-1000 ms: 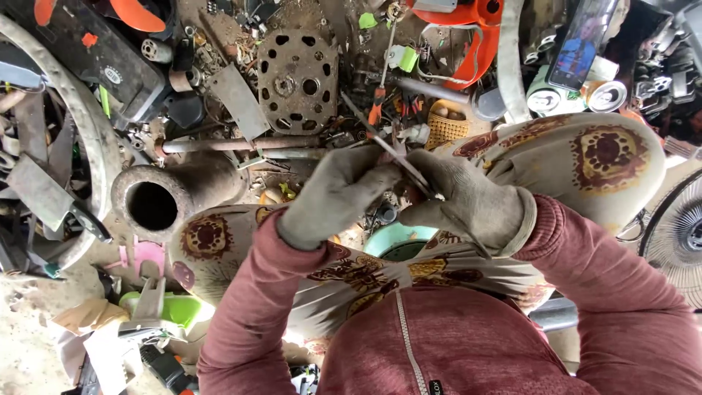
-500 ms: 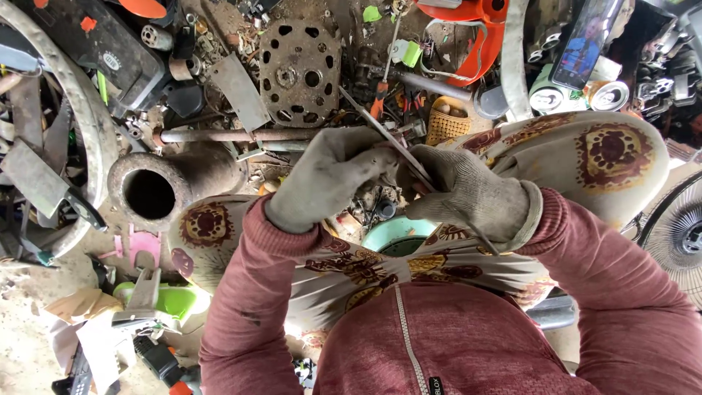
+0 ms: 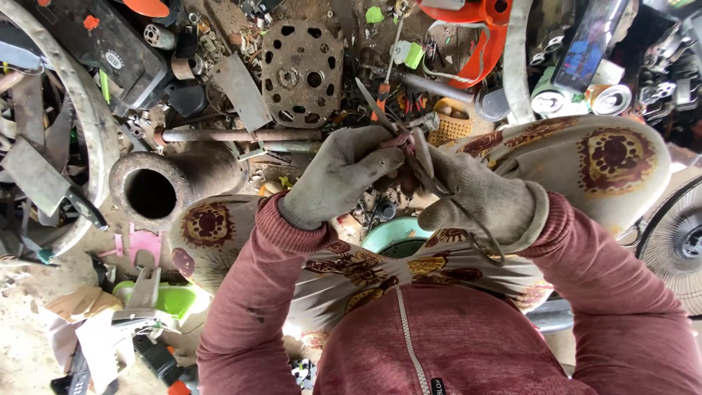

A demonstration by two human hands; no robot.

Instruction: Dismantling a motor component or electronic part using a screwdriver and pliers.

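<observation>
A thin metal rod [image 3: 376, 106] is pinched where the gloved left hand [image 3: 344, 175] and right hand [image 3: 475, 197] meet, both grips clenched.

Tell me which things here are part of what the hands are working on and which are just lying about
In hand:
left hand, gloved, pinching a small metal part
right hand, gloved, holding a thin tool against it

Lying about:
rusty pipe
perforated round plate
yellow basket
two cans
fan
</observation>
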